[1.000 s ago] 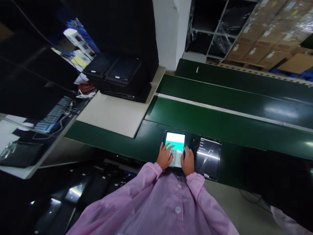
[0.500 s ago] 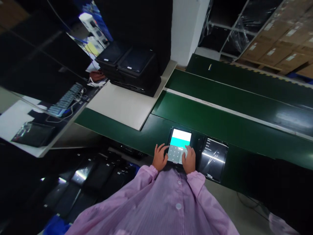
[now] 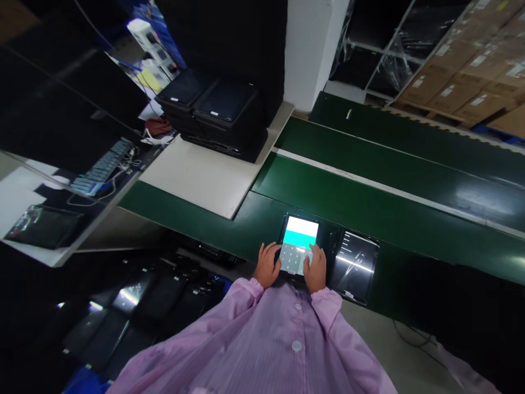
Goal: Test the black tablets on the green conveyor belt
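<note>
A lit tablet [image 3: 301, 236] with a white and cyan screen and a number pad lies on the near edge of the green bench [image 3: 229, 230], just in front of me. My left hand [image 3: 266, 265] curls round the tablet's left edge. My right hand [image 3: 316, 268] rests on the lower right of the screen, fingers lying on the number pad. A second tablet [image 3: 355, 265], dark with faint lines of text, lies flat right beside it, touched by neither hand. Pink sleeves cover both my arms.
A stack of dark tablets [image 3: 215, 112] sits on a beige board [image 3: 197, 178] to the left. Green conveyor belts [image 3: 381, 210] run behind. A keyboard [image 3: 100, 167] lies far left, several dark tablets [image 3: 135, 298] below the bench, cardboard boxes [image 3: 459, 76] back right.
My left hand has slid off the screen to the tablet's left edge and curled. My right hand stays on the number pad. The view has shifted slightly.
</note>
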The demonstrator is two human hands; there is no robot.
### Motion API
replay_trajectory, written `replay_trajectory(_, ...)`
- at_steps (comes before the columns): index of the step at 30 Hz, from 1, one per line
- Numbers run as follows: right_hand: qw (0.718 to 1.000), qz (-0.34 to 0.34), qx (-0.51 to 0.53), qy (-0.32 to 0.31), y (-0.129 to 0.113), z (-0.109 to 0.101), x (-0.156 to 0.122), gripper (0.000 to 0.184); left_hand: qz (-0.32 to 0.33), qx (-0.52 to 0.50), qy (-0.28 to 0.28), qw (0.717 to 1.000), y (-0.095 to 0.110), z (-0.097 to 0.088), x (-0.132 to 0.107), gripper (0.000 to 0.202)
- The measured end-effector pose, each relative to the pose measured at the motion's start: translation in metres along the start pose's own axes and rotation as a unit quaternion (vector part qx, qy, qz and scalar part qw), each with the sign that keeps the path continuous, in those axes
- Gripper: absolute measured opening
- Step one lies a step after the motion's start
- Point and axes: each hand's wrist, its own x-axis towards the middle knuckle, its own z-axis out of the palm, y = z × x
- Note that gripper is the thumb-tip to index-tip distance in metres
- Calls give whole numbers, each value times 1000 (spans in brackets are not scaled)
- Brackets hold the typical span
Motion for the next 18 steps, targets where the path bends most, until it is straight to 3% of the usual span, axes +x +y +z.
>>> replay_trajectory(12,989,-82,35,-114,-28,12,-5,45,6,3,-14,1000,1,-1,0,47)
replay_trajectory(18,1000,-14,4,-11,-7,7,1,43,26,-6,-24,999,7,2,5,47)
